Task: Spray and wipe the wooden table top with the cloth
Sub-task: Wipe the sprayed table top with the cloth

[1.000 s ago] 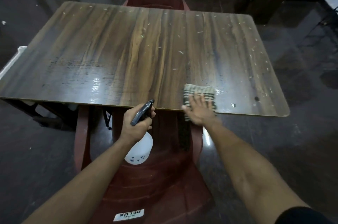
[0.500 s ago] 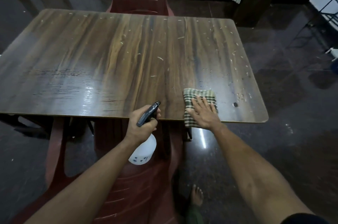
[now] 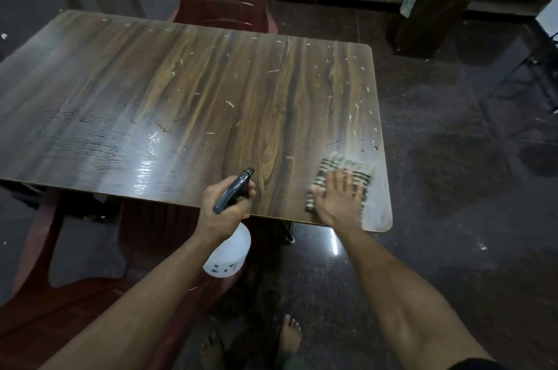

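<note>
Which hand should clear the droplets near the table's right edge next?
Right. The right hand lies flat on the cloth, just on the near side of the droplets. The left hand is busy gripping the spray bottle, at the table's near edge.

Left hand (image 3: 225, 209) fisted in a grip, right hand (image 3: 338, 200) flat, fingers spread

The left end of the wooden table top (image 3: 151, 103) is cut off by the picture's left edge. The near part of the cloth (image 3: 347, 170) is covered by the right hand (image 3: 338, 203). The neck of the spray bottle (image 3: 228, 251) is hidden inside the left hand (image 3: 223, 209); its printed marks cannot be read.
</note>
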